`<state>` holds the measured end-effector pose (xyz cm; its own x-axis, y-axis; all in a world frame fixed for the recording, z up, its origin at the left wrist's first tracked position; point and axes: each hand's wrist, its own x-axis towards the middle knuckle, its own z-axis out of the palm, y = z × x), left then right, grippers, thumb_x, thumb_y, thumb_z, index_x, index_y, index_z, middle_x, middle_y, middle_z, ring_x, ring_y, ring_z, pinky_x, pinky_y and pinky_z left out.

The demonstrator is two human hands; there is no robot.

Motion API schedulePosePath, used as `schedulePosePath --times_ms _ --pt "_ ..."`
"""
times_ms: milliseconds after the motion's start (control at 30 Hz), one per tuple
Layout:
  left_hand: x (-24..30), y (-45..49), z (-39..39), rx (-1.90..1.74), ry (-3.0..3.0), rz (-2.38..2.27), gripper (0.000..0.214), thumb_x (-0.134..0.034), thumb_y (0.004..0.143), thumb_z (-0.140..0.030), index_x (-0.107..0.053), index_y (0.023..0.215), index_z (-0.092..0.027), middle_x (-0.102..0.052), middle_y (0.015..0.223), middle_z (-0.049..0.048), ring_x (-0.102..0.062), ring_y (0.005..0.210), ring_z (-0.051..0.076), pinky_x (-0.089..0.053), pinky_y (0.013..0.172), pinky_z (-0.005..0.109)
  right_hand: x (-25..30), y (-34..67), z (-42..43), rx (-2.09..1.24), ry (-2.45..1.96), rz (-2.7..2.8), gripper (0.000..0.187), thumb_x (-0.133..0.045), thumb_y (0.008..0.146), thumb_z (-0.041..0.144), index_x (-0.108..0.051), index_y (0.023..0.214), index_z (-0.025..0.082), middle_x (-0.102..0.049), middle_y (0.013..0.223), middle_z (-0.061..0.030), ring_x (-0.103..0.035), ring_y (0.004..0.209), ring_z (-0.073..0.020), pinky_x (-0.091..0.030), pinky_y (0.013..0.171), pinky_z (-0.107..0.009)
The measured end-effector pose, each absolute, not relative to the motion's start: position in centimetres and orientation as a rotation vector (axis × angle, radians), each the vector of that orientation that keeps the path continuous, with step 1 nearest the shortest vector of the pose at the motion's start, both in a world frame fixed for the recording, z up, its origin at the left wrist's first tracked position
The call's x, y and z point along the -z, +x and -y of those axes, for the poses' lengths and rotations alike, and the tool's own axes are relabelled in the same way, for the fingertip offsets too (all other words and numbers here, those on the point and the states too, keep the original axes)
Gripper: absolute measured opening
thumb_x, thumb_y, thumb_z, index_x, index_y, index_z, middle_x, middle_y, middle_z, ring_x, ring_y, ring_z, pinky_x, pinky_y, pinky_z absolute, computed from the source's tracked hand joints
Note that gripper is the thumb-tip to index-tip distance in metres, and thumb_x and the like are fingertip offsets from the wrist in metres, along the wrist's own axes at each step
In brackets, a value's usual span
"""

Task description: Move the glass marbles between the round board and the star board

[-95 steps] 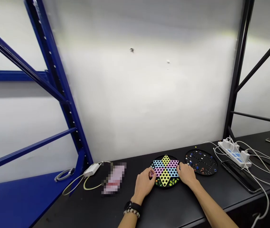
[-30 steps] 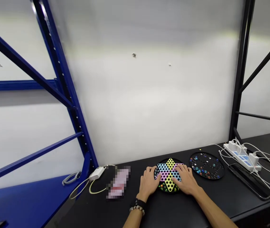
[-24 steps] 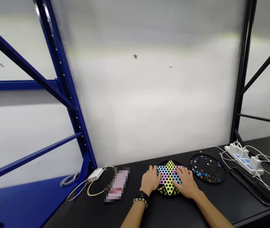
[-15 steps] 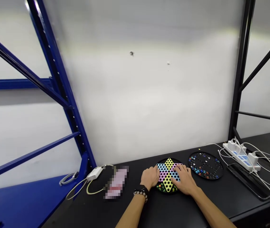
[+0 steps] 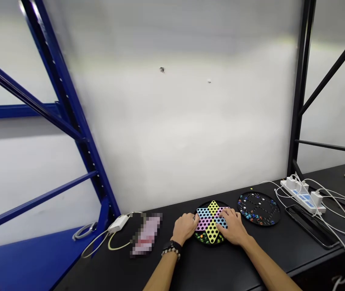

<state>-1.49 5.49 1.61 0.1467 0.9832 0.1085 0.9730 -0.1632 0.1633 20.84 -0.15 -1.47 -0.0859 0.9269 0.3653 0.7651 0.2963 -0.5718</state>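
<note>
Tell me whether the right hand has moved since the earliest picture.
Yes: judged against the power strip, the right hand is farther left, having gone from the star board's right edge to partly over it.

This looks like a storeroom or workshop, judging by the blue rack (image 5: 85, 141), black rack (image 5: 300, 93), chipped white wall (image 5: 184, 133), and power strip (image 5: 305, 198) with chargers (image 5: 317, 197) on the table (image 5: 205, 268).

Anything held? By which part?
Right hand lies over the right side of the star board; left hand is at its left edge. Can't tell if either grips.
</note>
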Motion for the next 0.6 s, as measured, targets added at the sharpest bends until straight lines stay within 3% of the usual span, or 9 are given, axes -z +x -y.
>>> schedulePosePath --times_ms 167,267,367,467,600 --pt "-3.5 -0.7 -4.7 -0.442 2.251 -2.065 0.056 -0.023 0.101 -0.039 -0.071 0.084 -0.017 -0.074 0.091 0.0135 -0.069 0.085 0.024 -0.044 0.070 0.031 0.8 20.5 -0.6 -0.446 -1.380 1.395 0.030 -0.051 0.086 0.050 -0.063 0.090 0.023 -0.064 0.101 -0.0070 -0.056 0.101 -0.0256 -0.040 0.094 -0.042" --pt "-5.2 2.0 -3.6 -0.531 2.324 -1.955 0.063 -0.014 0.103 -0.040 -0.069 0.082 -0.019 -0.073 0.083 0.0082 -0.067 0.076 0.020 -0.039 0.065 0.029 0.3 18.7 -1.1 -0.922 -1.203 1.015 0.046 -0.047 0.083 0.064 -0.061 0.080 0.021 -0.064 0.080 -0.0063 -0.061 0.078 -0.0226 -0.049 0.070 -0.034" --pt "-6.1 5.7 -2.1 -0.577 2.443 -1.775 0.053 -0.025 0.101 -0.045 -0.068 0.081 -0.023 -0.072 0.085 0.0037 -0.064 0.079 0.019 -0.039 0.070 0.029 0.1 16.4 -1.2 -1.449 -0.963 0.770 0.055 -0.035 0.086 0.069 -0.062 0.079 0.021 -0.062 0.066 -0.0054 -0.061 0.062 -0.0219 -0.046 0.053 -0.030" --pt "-5.8 8.1 -0.7 -0.642 2.641 -1.526 0.038 -0.037 0.098 -0.041 -0.069 0.089 -0.023 -0.071 0.095 0.0061 -0.059 0.096 0.023 -0.039 0.083 0.035 0.4 15.2 -1.1 -1.452 -0.857 0.676 0.053 -0.028 0.090 0.061 -0.062 0.080 0.022 -0.064 0.064 -0.0069 -0.064 0.065 -0.0246 -0.049 0.054 -0.034" --pt "-4.6 8.5 -0.4 -0.689 2.645 -1.464 0.036 -0.040 0.098 -0.045 -0.067 0.094 -0.022 -0.066 0.105 0.0074 -0.055 0.105 0.026 -0.039 0.088 0.040 0.9 15.7 -1.3 -1.287 -0.882 0.791 0.046 -0.035 0.088 0.060 -0.062 0.081 0.023 -0.067 0.070 -0.0068 -0.067 0.071 -0.0262 -0.052 0.059 -0.037"
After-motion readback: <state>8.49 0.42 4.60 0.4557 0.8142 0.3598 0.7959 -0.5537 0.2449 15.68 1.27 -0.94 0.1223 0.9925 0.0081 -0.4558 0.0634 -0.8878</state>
